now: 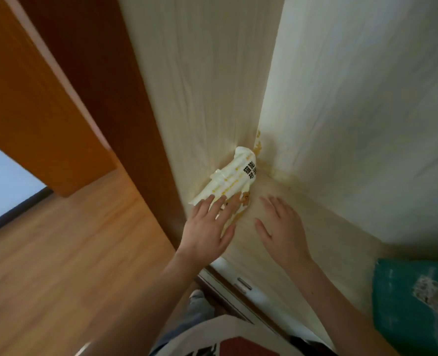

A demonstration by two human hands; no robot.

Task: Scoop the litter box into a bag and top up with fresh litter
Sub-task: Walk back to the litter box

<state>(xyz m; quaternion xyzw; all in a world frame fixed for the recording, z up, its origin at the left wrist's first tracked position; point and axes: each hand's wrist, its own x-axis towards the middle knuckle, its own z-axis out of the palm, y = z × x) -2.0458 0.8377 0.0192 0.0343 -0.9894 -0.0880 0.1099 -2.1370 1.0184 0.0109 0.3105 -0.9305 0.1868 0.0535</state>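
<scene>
Where two pale walls point(354, 98) meet, a brown door frame point(125, 111) stands at nine o'clock from the corner and a green thing point(413, 299) sits low at four o'clock. Right in that corner a white and yellow litter bag point(234, 176) leans on the floor. It looks soft, crinkly and partly used, so probably floppy and a bit heavy at the bottom. Holding the rolled top and the lower body should work best. At six o'clock from it, the left hand point(207, 227) lies flat with fingers spread on the bag's lower end. At five o'clock, the right hand point(279, 229) is wide and holds nothing.
</scene>
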